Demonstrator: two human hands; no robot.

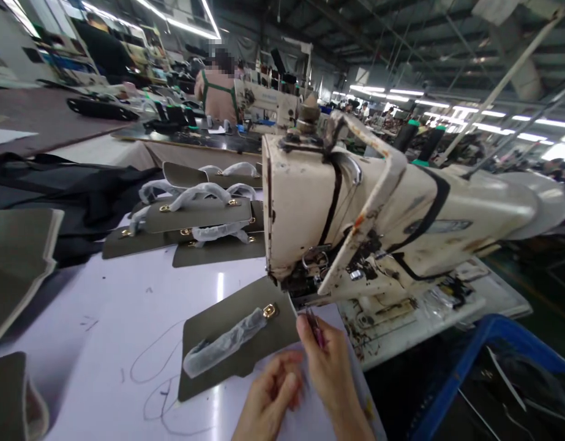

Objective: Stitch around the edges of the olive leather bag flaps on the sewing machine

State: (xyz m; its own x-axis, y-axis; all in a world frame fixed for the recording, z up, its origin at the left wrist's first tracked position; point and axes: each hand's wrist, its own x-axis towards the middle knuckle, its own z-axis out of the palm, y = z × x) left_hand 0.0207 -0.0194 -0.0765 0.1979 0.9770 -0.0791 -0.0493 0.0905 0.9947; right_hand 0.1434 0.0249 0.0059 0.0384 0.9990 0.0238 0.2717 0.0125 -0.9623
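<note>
Holding dark pieces [490, 404], a blue bin [470, 360] stands near the right hand [330, 364].

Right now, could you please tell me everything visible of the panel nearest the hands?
The panel is olive, leather-like and flat, lying on the pale table, its near edge stepped. A handle in cloudy film runs along it, a gold fitting at its right end. Its right edge lies by the machine and the right hand; contact is unclear.

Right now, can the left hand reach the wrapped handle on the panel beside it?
Likely yes: the left hand looks empty beside the panel, and the wrapped handle lies on its upper face, with nothing visible in between.
</note>
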